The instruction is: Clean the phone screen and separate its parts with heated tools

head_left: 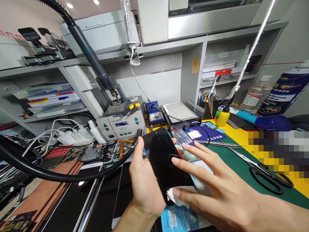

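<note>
My left hand [144, 183] is wrapped round a black smartphone [166, 158], thumb along its left edge, with the dark glossy face turned up toward me. Over the lower right of the phone lies my right hand [224, 190], holding a crumpled white tissue [180, 196] under its thumb against the bottom of the glass. Its index fingertip touches or hovers just above the screen, and the other fingers are spread. Beneath the phone is a blue and clear plastic packet [172, 219], partly hidden by both hands.
A black hose [72, 177] arcs across the left, in front of a soldering station [120, 124]. Scissors [263, 174] and tweezers [219, 144] lie on the green mat [243, 164]. Phone parts [91, 153] crowd the left side. A yellow bottle [223, 116] stands at the right rear.
</note>
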`<state>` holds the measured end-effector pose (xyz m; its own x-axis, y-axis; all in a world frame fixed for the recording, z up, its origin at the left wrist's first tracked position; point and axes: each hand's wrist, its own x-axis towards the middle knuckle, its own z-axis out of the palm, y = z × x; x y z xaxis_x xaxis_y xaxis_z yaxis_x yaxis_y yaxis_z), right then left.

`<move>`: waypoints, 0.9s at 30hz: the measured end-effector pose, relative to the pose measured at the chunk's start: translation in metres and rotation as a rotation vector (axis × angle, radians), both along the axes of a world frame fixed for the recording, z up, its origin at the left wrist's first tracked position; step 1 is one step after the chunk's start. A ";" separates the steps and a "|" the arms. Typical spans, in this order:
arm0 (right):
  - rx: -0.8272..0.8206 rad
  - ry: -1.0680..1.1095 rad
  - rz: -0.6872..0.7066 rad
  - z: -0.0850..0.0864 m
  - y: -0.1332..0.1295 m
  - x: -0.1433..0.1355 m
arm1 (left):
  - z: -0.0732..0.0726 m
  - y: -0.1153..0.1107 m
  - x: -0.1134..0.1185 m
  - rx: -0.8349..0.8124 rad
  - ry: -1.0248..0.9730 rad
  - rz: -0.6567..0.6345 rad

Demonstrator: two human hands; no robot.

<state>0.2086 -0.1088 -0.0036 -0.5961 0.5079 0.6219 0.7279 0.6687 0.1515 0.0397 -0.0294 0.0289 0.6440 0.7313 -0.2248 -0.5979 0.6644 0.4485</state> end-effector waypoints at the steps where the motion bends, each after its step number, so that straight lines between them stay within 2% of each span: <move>1: -0.002 -0.015 0.001 0.000 0.000 0.002 | 0.002 0.000 -0.002 0.002 -0.003 0.009; 5: -0.015 -0.030 0.005 0.001 -0.003 0.008 | 0.009 0.001 -0.008 0.017 -0.027 0.054; 12: 0.062 0.079 -0.035 -0.011 -0.006 0.009 | 0.011 0.003 -0.012 0.073 -0.057 0.040; 21: -0.027 0.098 0.049 -0.002 -0.005 0.005 | 0.011 0.005 -0.013 0.085 -0.063 0.092; 24: -0.041 0.094 0.060 -0.004 -0.005 0.006 | 0.012 0.003 -0.016 0.144 -0.055 0.080; 27: -0.075 0.068 0.085 -0.005 -0.006 0.007 | 0.015 0.000 -0.021 0.276 -0.062 0.045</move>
